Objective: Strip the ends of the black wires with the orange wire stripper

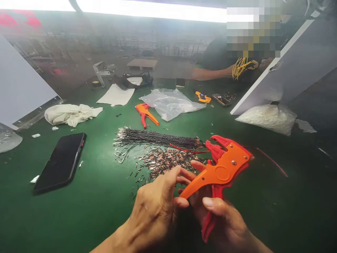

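Note:
An orange and red wire stripper is raised over the green table, its jaws pointing away from me. My right hand is closed about its handles, with the thumb by the red one. The curled fingers and thumb of my left hand close at the tip of the orange handle; part of that grip is hidden. Behind the tool lies a bundle of black wires with bare ends. A heap of short wire scraps is in front of it. A thin red wire lies across the bundle's edge near the jaws.
A black phone and white cloth lie left. Further back are a second wire stripper, a clear plastic bag and a yellow tool. A filled bag sits right. Opposite, a person's arm is near yellow wires.

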Demonstrator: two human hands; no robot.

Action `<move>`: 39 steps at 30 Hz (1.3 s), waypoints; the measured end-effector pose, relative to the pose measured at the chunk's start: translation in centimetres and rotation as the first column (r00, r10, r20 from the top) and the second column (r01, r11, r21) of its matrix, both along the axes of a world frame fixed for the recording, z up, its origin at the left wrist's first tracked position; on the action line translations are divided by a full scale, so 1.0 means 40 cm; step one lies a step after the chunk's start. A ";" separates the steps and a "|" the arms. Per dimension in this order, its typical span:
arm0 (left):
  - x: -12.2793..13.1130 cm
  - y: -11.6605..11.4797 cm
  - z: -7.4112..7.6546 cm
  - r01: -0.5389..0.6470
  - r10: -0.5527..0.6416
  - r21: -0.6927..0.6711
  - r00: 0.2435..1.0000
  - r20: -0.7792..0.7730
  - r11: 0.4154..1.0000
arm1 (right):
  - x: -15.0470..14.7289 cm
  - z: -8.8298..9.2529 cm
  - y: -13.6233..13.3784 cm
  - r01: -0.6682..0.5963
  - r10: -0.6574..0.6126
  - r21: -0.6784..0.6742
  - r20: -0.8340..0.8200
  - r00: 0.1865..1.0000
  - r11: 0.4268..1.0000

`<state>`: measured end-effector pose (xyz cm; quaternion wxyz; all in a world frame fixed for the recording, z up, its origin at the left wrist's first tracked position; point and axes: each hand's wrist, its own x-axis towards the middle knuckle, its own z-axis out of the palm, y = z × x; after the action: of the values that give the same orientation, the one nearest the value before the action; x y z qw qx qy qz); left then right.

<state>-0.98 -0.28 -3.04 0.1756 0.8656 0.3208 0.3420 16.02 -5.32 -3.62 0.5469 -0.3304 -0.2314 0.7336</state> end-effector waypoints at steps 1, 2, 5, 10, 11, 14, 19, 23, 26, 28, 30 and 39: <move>0.001 0.002 -0.003 0.011 -0.011 0.011 1.000 -0.015 1.000 | -0.005 0.001 -0.001 -0.005 0.006 0.004 -0.034 0.999 1.000; 0.002 0.005 -0.005 0.014 -0.013 0.039 0.999 -0.037 0.999 | -0.010 0.002 -0.002 -0.014 0.014 0.002 -0.074 0.997 1.000; -0.002 0.015 0.001 0.061 -0.045 0.129 0.991 -0.125 0.990 | -0.015 0.008 -0.001 -0.023 0.016 -0.041 -0.152 0.988 0.999; -0.005 0.009 0.003 0.175 -0.097 0.228 0.944 -0.314 0.958 | 0.000 0.006 0.005 -0.075 0.067 -0.040 -0.167 0.984 0.996; -0.006 0.007 -0.002 0.172 -0.081 0.253 0.939 -0.334 0.952 | 0.003 0.004 0.006 -0.088 0.082 -0.038 -0.152 0.985 0.995; -0.007 0.008 -0.016 0.172 -0.077 0.277 0.943 -0.323 0.945 | 0.006 0.000 0.008 -0.085 0.081 -0.070 -0.069 0.994 0.994; -0.010 0.021 -0.014 0.223 -0.221 0.004 0.969 -0.112 0.975 | 0.004 0.008 0.010 -0.038 0.033 -0.067 -0.071 0.997 0.997; -0.012 0.026 -0.003 0.182 -0.028 -0.435 0.942 0.335 0.882 | 0.010 0.012 0.002 0.036 -0.036 0.009 -0.040 0.999 0.999; -0.009 0.034 -0.005 0.146 0.235 -0.587 0.820 0.523 0.797 | 0.018 0.011 -0.008 0.083 -0.092 0.102 0.088 0.992 0.991; -0.005 0.038 -0.013 0.185 0.288 -0.634 0.772 0.566 0.750 | 0.019 0.011 -0.012 0.049 -0.070 0.153 0.130 0.989 0.987; 0.001 0.038 -0.025 0.161 0.299 -0.623 0.768 0.566 0.765 | 0.016 0.010 -0.013 -0.033 0.012 0.181 0.118 0.993 0.983; 0.010 0.003 -0.026 0.036 0.258 -0.544 0.853 0.454 0.838 | -0.004 -0.013 -0.011 -0.200 0.205 0.137 -0.019 0.979 0.970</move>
<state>-0.57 -0.14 -4.07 0.4669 0.6390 0.3962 0.4655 15.86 -5.78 -4.16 0.4939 -0.2556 -0.3037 0.7736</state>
